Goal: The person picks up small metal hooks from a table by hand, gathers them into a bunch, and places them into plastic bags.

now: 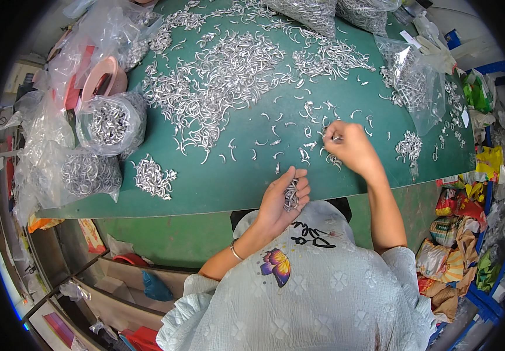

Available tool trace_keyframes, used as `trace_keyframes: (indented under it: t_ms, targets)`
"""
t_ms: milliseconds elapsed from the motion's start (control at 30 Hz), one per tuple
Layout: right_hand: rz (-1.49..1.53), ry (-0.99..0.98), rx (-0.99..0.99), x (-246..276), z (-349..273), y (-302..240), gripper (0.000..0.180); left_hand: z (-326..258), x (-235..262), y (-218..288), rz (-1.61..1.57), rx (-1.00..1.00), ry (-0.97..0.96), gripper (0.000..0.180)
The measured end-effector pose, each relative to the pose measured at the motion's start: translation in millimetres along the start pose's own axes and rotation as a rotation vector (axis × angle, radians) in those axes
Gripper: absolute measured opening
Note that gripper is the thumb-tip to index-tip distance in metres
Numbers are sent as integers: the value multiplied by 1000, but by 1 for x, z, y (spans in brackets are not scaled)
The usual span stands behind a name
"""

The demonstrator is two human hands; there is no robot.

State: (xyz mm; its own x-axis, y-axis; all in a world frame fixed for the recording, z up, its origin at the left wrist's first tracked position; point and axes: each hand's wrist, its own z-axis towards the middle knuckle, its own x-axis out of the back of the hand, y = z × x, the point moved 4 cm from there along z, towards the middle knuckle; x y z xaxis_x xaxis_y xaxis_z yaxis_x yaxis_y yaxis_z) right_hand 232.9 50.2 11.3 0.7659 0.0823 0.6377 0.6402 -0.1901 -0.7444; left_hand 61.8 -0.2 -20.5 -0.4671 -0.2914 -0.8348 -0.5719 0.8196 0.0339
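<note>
- My left hand is by the counter's near edge, its fingers curled around a handful of small curved metal pieces.
- My right hand is low over the counter, close to some loose pieces, thumb and fingertips drawn together (I can't tell whether one is pinched between them).
- A big heap spreads beyond my hands, with a small pile well off to the left.
- I'd hold my left palm tilted up and snug, since a full handful could easily spill.
- I'd pinch one piece lightly by its middle; the curved ends look likely to hook their neighbours.
- Working where the pieces lie sparse, with both hands near each other, should make picking quicker and cleaner.
</note>
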Motion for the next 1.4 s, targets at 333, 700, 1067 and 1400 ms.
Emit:
trace_keyframes:
  t_ms: [333, 700, 1067, 1400]
  targets:
    - [411, -206, 168, -6, -37, -27, 6, 10, -5, -2, 38, -80, -43, 36]
    - [-388, 150, 117, -13, -2, -12, 12, 8, 1, -3, 104, -50, -82, 30]
    - [126, 118, 42, -6, -13, -5, 6, 5, -4, -2, 50, -63, -24, 35]
    - [413, -275, 16, -15, -42, -21, 9, 0, 4, -3, 94, 29, -97, 25]
